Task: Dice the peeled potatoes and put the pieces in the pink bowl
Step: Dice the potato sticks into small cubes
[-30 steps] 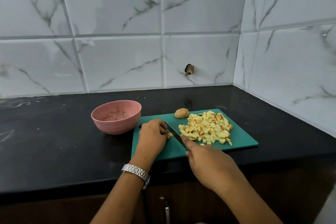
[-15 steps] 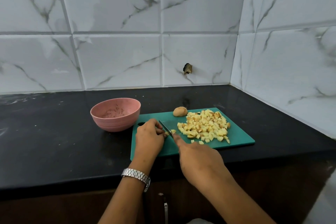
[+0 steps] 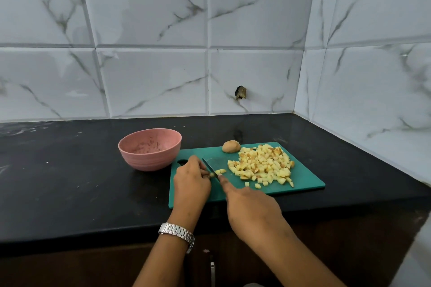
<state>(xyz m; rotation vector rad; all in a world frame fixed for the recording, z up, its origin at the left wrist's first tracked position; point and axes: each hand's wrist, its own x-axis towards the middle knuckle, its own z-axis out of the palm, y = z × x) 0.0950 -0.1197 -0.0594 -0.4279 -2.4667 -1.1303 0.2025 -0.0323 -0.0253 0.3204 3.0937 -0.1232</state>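
A green cutting board [image 3: 303, 182] lies on the black counter. A heap of diced potato [image 3: 263, 165] covers its right half, and a small whole potato [image 3: 231, 147] sits at its far edge. My left hand [image 3: 191, 179] pinches a small potato strip [image 3: 211, 174] near the board's left side. My right hand [image 3: 251, 209] grips a dark knife [image 3: 211, 166], index finger along the blade's back; the blade stands on the strip just right of my left fingertips. A few fresh cubes [image 3: 220, 171] lie beside the blade. The pink bowl [image 3: 149, 149] stands left of the board and holds only residue.
The black counter [image 3: 70, 182] runs left of the bowl and ends at a front edge below the board. White marble tile walls close the back and right side. A silver watch [image 3: 177, 233] is on my left wrist.
The knife has worked leftward along the strip, leaving a few new cubes to the blade's right. My left hand has drawn back slightly. The view shifted a little.
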